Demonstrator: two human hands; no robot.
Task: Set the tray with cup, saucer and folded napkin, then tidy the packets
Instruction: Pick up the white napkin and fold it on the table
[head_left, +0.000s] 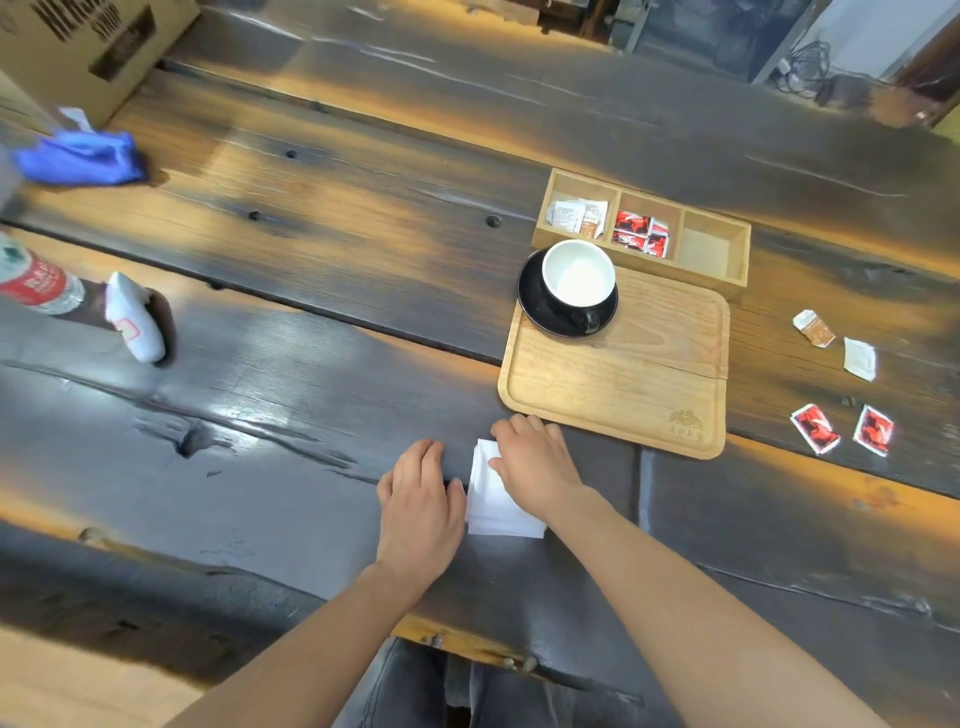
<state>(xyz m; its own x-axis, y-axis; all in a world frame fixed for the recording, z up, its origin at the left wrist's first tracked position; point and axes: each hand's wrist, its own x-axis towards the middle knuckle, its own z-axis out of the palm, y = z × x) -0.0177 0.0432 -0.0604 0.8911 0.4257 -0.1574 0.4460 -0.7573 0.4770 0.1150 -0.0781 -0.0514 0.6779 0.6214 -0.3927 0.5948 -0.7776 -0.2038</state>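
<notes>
Both hands are lying flat, fingers together: left hand (421, 499) beside the white napkin (496, 506), right hand (535, 462) pressing it on the tabletop's near edge, just off the wooden tray (618, 395).

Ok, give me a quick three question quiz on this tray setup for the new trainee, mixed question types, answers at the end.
1. True or false: the cup sits on the saucer, on the tray.
2. How many loose packets lie on the table right of the tray?
3. Where is the napkin? A on the tray, B on the table under the hands, C in the organiser box.

Key: 1 true; 2 four; 3 B.
</notes>
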